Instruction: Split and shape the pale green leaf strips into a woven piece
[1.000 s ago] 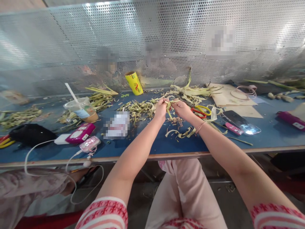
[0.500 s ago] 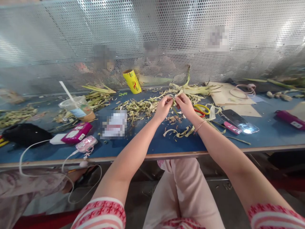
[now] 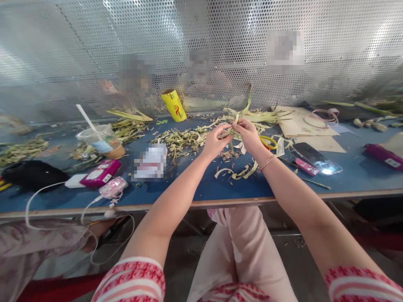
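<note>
My left hand [image 3: 218, 141] and my right hand [image 3: 247, 133] meet over the plant scraps in the middle of the table. Between my right thumb and fingers, a pale green plant strip [image 3: 236, 119] sticks up. My left fingers curl around the lower part of the same piece, mostly hidden by the hands. A heap of shredded pale green pieces [image 3: 184, 141] lies left of my left hand. Behind my right hand is a bunch of long stalks [image 3: 267, 116]. Yellow-handled scissors [image 3: 271, 141] rest beside my right wrist, and curled peelings [image 3: 241, 173] lie nearer me.
A yellow cardboard tube [image 3: 174, 105] stands tilted near the perforated metal screen [image 3: 220, 25]. Leftward are a plastic cup with straw [image 3: 100, 141], a purple device [image 3: 100, 173] with a cable and a black pouch [image 3: 34, 176]. A phone [image 3: 316, 158] lies to the right. A neighbour's leg [image 3: 40, 247] shows left.
My left fingers have spread slightly and shifted against the piece. The strip in my right hand now points more upright. The view has shifted a little.
</note>
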`<state>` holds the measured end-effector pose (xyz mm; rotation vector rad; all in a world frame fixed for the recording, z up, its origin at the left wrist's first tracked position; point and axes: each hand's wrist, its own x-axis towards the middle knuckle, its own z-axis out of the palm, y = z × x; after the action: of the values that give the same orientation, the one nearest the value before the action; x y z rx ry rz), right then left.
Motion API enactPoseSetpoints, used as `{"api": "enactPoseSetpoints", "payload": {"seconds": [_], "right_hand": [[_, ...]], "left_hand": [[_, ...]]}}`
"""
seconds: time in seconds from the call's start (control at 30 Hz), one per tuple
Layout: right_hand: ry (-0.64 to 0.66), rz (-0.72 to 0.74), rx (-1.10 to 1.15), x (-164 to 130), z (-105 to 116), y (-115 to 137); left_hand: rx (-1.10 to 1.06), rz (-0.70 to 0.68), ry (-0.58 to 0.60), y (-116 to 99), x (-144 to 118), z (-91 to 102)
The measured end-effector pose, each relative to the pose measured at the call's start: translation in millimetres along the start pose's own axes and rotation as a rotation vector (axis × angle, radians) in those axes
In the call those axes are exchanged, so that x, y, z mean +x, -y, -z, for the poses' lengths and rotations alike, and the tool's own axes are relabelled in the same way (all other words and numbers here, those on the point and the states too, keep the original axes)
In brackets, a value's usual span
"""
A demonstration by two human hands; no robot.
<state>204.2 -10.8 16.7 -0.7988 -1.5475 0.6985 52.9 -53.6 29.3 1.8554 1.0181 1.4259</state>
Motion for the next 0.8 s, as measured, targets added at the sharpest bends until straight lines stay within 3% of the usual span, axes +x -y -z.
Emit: {"api": "enactPoseSetpoints", "payload": {"seconds": [0.1, 0.37, 0.57, 0.8], "right_hand": [[-0.049, -0.052, 0.091, 0.3, 1.1, -0.7], [0.032, -0.123, 0.143, 0.4, 4.4, 6.6], [0.074, -0.067, -0.111, -4.7, 0.4, 18.5], [0.058, -0.066, -0.078, -6.6, -1.8, 14.7]], "left_hand": [[-0.054, 0.074, 0.039, 3.6, 3.2, 2.3], [-0.040, 0.110, 0.083, 7.7, 4.5, 6.4], [0.016, 0.096, -0.049, 7.2, 4.5, 3.4], [-0.204, 0.225, -0.107, 11.8, 3.9, 0.3]]}}
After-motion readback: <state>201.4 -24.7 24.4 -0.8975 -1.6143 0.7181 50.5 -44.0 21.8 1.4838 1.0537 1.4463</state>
